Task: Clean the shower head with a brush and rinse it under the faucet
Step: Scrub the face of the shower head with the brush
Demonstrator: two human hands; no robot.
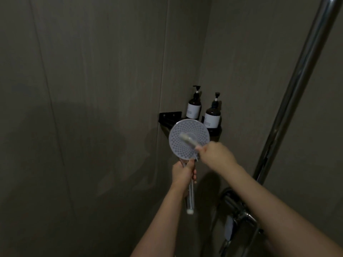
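Bare hands (215, 154), bristly brush (187, 139), round perforated shower head (182, 147)

The shower head (189, 139) has a pale plastic-looking face, matt and dotted all over with tiny nozzles, ringed by a thin shiny chrome edge. Its handle (191, 197) is polished metal, mirror-glossy, ending in a whitish cap that looks like plastic. The brush (187, 139) looks like white plastic (bristles too blurred to judge). The walls (92, 89) are big grey-brown panels, smooth and matt with a faint streaky grain. The riser pipe (297, 89) and the faucet (239, 214) are glossy chrome with bright highlights. The corner shelf (169, 115) is matt black, metal by the look of it. The two pump bottles (194, 105) are dark and glossy with matt pale labels.
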